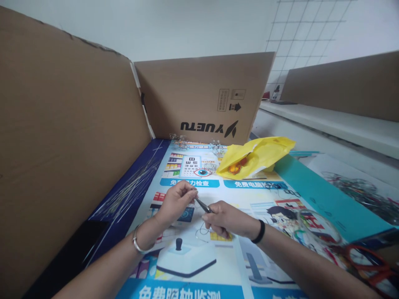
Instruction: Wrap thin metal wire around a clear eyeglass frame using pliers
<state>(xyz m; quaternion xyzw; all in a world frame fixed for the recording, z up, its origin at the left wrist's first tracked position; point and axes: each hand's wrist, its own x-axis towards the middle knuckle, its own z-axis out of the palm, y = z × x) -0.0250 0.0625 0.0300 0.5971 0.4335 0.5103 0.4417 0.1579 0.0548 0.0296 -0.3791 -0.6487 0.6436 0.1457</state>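
Observation:
My left hand (pixel 177 200) is closed in a pinch over the printed poster (pixel 218 253), its fingertips pressed on something too small to name. My right hand (pixel 226 219) is closed round a thin dark pointed tool (pixel 202 204), whose tip reaches to the left fingertips. A thin wire loop (pixel 201 232) hangs just below the two hands. A silver bangle sits on my left wrist and a black band on my right wrist.
Cardboard walls stand at the left (pixel 62 158) and at the back (pixel 202 99). A yellow plastic bag (pixel 258 155) lies behind the hands. Thin wires (pixel 131 193) lie along the left. Spectacle frames (pixel 368 257) and tangled wire frames (pixel 358 193) lie at the right.

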